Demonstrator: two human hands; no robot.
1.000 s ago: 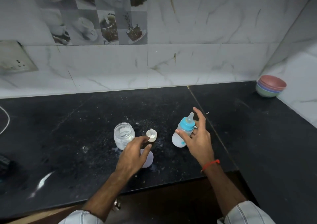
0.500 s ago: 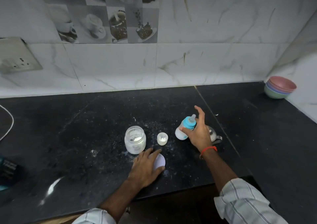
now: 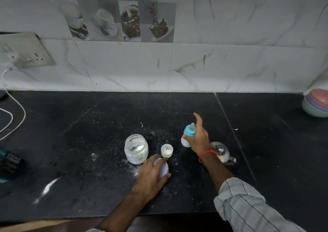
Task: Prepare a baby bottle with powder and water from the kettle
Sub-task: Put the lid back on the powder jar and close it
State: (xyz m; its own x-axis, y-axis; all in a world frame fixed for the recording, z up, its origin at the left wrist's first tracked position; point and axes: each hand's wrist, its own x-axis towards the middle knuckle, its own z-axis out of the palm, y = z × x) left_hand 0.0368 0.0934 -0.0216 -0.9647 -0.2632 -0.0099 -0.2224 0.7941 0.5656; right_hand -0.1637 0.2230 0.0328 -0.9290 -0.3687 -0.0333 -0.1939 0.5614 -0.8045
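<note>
The baby bottle (image 3: 187, 137), teat and blue collar fitted, stands on the black countertop (image 3: 88, 160), where a second ago it was held tilted above the surface. The right hand (image 3: 199, 137) remains wrapped around its body, forefinger extended clear of the teat. The left hand (image 3: 150, 176), which a second ago was beside the small white cap (image 3: 166, 150), has dropped onto the white jar lid (image 3: 162, 167) and lies over it, fingers curled on its rim; whether it is gripping or merely resting cannot be determined. The powder jar (image 3: 136, 148) stands open just beyond that lid, with the cap, dusted inside with powder, beside it. The steel kettle (image 3: 221, 151) sits close behind the right wrist, partly hidden by it. Spilled powder marks the surface around the jar. Assessment: the bottle is assembled and closed, so filling appears complete; the work in hand is probably recapping the jar and tidying.
</note>
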